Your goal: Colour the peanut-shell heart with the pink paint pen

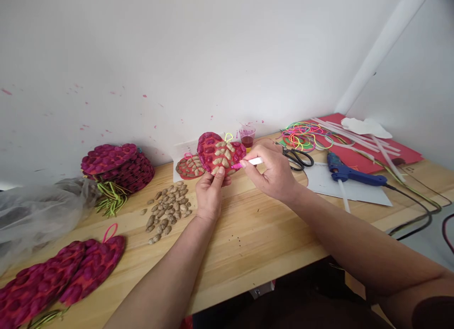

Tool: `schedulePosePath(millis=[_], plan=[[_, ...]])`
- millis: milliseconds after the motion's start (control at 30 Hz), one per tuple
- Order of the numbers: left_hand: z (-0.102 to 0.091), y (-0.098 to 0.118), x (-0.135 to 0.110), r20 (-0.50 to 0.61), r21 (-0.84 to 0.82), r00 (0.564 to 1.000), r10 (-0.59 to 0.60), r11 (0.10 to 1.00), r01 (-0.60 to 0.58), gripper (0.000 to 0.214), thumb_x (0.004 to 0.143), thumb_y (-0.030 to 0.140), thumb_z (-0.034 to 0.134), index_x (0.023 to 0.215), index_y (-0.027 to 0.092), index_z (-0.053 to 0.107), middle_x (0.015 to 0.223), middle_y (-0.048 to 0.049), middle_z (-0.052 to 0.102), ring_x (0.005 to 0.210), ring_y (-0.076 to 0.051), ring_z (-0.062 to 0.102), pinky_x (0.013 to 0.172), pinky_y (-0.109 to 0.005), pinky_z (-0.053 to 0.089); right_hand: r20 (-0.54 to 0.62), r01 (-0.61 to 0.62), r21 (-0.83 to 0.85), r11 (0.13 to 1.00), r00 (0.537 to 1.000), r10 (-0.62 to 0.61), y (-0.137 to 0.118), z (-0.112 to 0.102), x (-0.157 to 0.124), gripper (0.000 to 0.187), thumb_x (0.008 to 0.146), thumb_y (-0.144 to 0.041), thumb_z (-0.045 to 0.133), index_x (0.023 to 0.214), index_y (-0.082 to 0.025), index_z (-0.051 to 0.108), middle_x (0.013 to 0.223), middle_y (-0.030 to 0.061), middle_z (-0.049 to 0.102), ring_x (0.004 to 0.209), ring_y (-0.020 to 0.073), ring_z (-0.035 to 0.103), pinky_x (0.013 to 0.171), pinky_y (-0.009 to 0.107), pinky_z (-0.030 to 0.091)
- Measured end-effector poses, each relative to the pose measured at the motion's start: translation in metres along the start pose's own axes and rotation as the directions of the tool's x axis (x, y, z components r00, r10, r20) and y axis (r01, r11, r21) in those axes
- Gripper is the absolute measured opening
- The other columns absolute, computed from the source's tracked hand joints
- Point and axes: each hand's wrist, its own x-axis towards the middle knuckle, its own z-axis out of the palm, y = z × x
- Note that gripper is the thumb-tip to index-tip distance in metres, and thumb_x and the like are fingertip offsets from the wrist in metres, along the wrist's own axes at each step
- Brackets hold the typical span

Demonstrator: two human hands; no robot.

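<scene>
My left hand [210,194] pinches the lower tip of a red heart-shaped piece [220,153] covered with peanut shells, some painted pink, some bare. It holds the heart upright above the wooden table [248,239]. My right hand [273,173] grips a white-handled brush [250,162] whose pink tip touches the heart's right lower side. A second partly painted heart [189,167] lies on white paper just behind the left hand. A small cup of dark pink paint [247,137] stands behind the held heart.
Loose peanut shells [166,211] lie left of my hand. Stacked painted hearts [117,166] sit at the back left, and more hearts [53,281] at the near left. Scissors [298,158], coloured cords [303,134], a blue glue gun [351,175], glue sticks and red card [397,151] lie right.
</scene>
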Motion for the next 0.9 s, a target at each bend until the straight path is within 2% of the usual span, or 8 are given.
schedulePosePath(millis=[267,633,900], plan=[[-0.0018,0.0012,-0.0017,0.048,0.131,0.995,0.089,0.987,-0.094,0.038,0.073,0.052,0.087,0.078,0.015,0.077,0.068,-0.0046,0.073,0.063,-0.016,0.066,0.067,-0.029,0.055,-0.024,0.034,-0.043,0.999,0.999,-0.035,0.0011,-0.003,0.0007,0.011,0.096,-0.026,0.064,0.086,-0.025,0.063,0.079,-0.0002,0.072,0.079,0.0195,0.064,0.08,0.039,0.041],[-0.0016,-0.0008,0.0,0.003,0.061,0.999,0.033,0.998,-0.033,0.043,0.067,0.054,0.09,0.073,0.015,0.073,0.067,-0.0033,0.072,0.061,-0.015,0.067,0.065,-0.028,0.056,-0.044,0.006,0.02,1.0,0.999,-0.005,-0.0004,-0.0049,0.0022,0.011,0.095,-0.024,0.064,0.085,-0.024,0.06,0.077,-0.0001,0.07,0.074,0.0178,0.062,0.076,0.036,0.044],[0.0013,0.0012,-0.0016,0.012,0.017,1.0,0.012,1.0,-0.012,0.046,0.063,0.054,0.093,0.075,0.014,0.074,0.067,-0.0011,0.071,0.06,-0.013,0.066,0.064,-0.027,0.056,-0.079,-0.097,0.005,0.995,0.992,0.097,0.0059,-0.0065,0.0016,0.012,0.096,-0.03,0.065,0.085,-0.025,0.063,0.077,0.0007,0.071,0.076,0.0197,0.064,0.076,0.037,0.044]])
